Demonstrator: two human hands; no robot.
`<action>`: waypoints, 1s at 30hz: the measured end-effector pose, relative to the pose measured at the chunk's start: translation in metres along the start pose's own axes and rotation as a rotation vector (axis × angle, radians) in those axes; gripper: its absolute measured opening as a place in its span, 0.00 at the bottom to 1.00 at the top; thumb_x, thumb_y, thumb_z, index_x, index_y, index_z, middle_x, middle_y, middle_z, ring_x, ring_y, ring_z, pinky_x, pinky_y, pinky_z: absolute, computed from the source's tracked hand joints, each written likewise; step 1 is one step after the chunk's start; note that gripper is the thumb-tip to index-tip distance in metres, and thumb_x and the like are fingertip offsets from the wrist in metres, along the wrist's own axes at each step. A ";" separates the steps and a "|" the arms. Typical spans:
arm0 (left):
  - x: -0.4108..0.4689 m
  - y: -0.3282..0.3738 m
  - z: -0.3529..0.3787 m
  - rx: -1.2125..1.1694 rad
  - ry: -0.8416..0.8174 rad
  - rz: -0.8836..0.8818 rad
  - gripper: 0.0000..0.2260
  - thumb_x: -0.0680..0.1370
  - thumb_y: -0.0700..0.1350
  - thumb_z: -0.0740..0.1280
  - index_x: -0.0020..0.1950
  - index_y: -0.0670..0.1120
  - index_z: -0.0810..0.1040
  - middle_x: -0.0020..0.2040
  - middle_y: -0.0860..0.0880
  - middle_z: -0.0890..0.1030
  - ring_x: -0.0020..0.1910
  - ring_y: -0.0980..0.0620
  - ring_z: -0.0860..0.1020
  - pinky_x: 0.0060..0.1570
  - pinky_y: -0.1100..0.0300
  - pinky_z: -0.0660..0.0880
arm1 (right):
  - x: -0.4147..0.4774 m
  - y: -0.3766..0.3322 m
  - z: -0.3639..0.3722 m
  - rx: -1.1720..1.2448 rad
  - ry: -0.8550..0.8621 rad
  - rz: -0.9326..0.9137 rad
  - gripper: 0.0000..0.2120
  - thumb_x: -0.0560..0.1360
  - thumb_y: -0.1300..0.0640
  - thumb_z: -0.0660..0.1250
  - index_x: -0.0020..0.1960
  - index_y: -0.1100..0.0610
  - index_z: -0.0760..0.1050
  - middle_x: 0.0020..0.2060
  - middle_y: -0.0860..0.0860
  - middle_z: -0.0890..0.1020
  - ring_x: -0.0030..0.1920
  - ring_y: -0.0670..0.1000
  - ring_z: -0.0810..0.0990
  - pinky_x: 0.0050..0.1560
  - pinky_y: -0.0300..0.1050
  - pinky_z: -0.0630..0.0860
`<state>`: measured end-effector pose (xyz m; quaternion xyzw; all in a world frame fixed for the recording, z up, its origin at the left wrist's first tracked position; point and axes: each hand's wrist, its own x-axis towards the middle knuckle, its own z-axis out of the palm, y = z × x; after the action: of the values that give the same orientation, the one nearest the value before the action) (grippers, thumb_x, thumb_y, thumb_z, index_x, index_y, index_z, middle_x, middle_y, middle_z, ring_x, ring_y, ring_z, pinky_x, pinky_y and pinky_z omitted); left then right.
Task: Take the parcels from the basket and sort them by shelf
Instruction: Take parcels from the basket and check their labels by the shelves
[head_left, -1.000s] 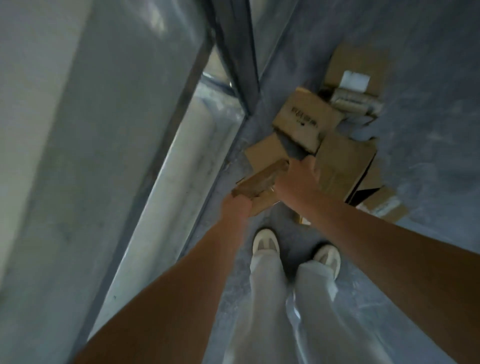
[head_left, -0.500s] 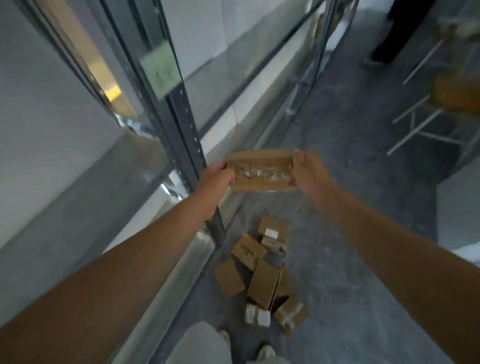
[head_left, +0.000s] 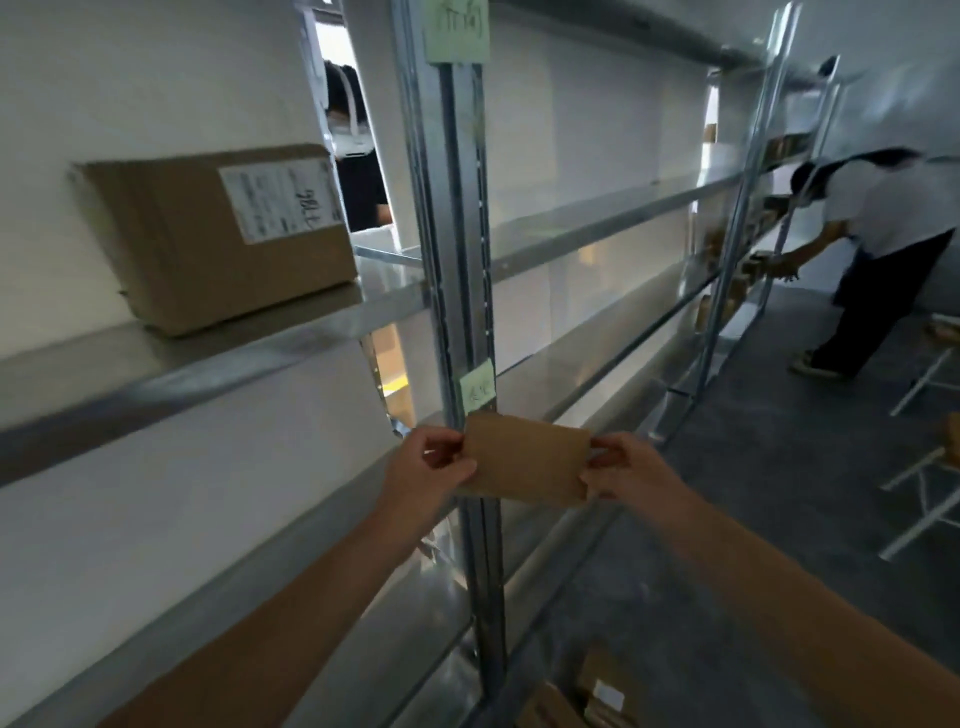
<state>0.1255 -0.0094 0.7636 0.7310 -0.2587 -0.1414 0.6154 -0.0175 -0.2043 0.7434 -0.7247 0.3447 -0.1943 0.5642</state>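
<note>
I hold a small flat brown cardboard parcel (head_left: 524, 458) in front of the metal shelf upright (head_left: 457, 249). My left hand (head_left: 428, 470) pinches its left edge and my right hand (head_left: 621, 467) pinches its right edge. The parcel's plain brown face points at me. A small green label (head_left: 477, 388) sits on the upright just above the parcel, and a larger green label (head_left: 457, 30) is at the top. More brown parcels (head_left: 587, 696) lie on the floor at the bottom edge. No basket is in view.
A large brown box with a white label (head_left: 218, 234) rests on the upper left shelf (head_left: 171, 358). Metal shelves (head_left: 597, 218) run away to the right. A person in a white top (head_left: 878, 234) bends at the far shelves. White frames (head_left: 930, 483) stand on the grey floor at right.
Both hands lifted the parcel from the pile on the floor up to shelf height, and my view rose from the floor to the shelving. The parcel turned its plain face toward me.
</note>
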 end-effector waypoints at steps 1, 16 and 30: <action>-0.005 0.002 -0.012 0.005 0.004 0.014 0.15 0.71 0.31 0.72 0.56 0.42 0.78 0.53 0.46 0.82 0.53 0.51 0.80 0.47 0.66 0.78 | -0.003 -0.007 0.008 -0.017 -0.027 -0.004 0.21 0.72 0.71 0.69 0.62 0.59 0.73 0.44 0.55 0.81 0.47 0.55 0.81 0.49 0.53 0.80; -0.129 -0.030 -0.257 -0.373 0.605 -0.043 0.09 0.78 0.45 0.69 0.55 0.44 0.85 0.52 0.48 0.86 0.54 0.51 0.83 0.59 0.55 0.77 | -0.089 -0.116 0.254 0.145 -0.535 -0.130 0.21 0.76 0.40 0.64 0.57 0.56 0.74 0.51 0.53 0.82 0.49 0.49 0.84 0.40 0.37 0.80; -0.420 -0.074 -0.485 -0.186 1.161 -0.057 0.07 0.75 0.39 0.72 0.52 0.40 0.82 0.52 0.48 0.86 0.54 0.50 0.83 0.55 0.57 0.79 | -0.325 -0.150 0.536 0.011 -1.204 -0.257 0.10 0.78 0.50 0.67 0.54 0.54 0.70 0.54 0.53 0.80 0.55 0.49 0.82 0.53 0.55 0.82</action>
<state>0.0485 0.6312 0.7432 0.6383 0.1537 0.2435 0.7139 0.1605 0.4146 0.7663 -0.7401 -0.1254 0.1808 0.6354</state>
